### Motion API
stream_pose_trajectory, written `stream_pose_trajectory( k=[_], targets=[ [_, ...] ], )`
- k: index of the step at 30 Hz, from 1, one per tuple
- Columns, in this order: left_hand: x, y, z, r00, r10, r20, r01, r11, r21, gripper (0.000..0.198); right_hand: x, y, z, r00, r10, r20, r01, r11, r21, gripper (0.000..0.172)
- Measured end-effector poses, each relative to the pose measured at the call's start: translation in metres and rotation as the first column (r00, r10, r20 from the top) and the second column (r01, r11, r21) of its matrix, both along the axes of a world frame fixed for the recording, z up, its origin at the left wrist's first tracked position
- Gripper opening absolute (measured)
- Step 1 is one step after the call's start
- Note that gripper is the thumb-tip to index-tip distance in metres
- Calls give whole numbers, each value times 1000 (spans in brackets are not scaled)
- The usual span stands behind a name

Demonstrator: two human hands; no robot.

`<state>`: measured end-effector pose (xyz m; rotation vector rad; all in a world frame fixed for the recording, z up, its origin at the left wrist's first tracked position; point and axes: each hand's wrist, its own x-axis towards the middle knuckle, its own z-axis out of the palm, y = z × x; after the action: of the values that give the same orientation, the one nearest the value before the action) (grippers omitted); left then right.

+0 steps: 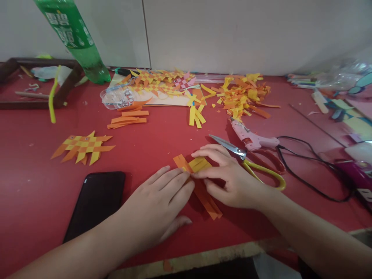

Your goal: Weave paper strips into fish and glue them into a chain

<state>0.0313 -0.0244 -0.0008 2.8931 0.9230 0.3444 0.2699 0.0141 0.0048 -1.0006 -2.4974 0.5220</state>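
Note:
Woven orange and yellow paper strips lie on the red table in front of me, the orange ones running diagonally and the yellow ones crossing them. Flat over the left side of the weave rests my left hand, its fingers stretched out and covering part of it. My right hand has its fingers bent round the yellow strips at the right side, with the index fingertip close to my left fingertips. Where the strips cross is partly hidden by both hands. Just beyond my right hand lie scissors with a yellow and a red handle.
A black phone and a woven paper fish lie at left. A pink glue gun with a black cord sits right. Behind are orange strips, paper scraps, a green bottle and a dark frame.

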Motion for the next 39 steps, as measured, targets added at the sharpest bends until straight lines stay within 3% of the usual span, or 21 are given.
stream_pose_trajectory(
  k=[15, 19, 22, 25, 27, 29, 30, 31, 34, 39],
  targets=[
    [1, 2, -7, 1000, -2, 4, 2, 1000, 7, 67, 5, 1, 5, 999, 49, -4, -49, 990, -132, 42],
    [2, 1, -8, 1000, 6, 9, -6, 1000, 11, 71, 4, 0, 2, 999, 43, -4, -43, 993, -114, 42],
    [2, 0, -8, 999, 19, 41, -20, 999, 28, 72, 2, 1, 0, 997, 36, -68, -38, 999, -23, 38],
    [3, -2, -8, 998, 29, 62, -31, 999, 36, 74, 12, 10, 8, 981, -113, -156, 129, 987, 97, 29],
    [4, -3, -8, 999, 24, 48, -25, 999, 25, 78, 30, 21, 18, 927, -334, -168, 358, 923, 140, 23],
    [5, -3, -7, 999, 24, 41, -25, 1000, 7, 82, 58, 35, 29, 829, -553, -82, 559, 818, 136, 24],
    [5, -3, -7, 999, 30, 43, -30, 1000, -2, 83, 74, 42, 33, 769, -638, 39, 628, 766, 135, 32],
    [6, -4, -7, 998, 38, 49, -37, 999, -8, 84, 90, 48, 35, 726, -660, 194, 649, 750, 128, 39],
    [6, -3, -8, 997, 50, 61, -50, 999, 1, 84, 130, 60, 32, 686, -581, 439, 614, 785, 78, 49],
    [3, -3, -9, 999, 23, 38, -25, 999, 47, 87, 148, 63, 16, 729, -440, 524, 541, 840, -47, 56]
  ],
)
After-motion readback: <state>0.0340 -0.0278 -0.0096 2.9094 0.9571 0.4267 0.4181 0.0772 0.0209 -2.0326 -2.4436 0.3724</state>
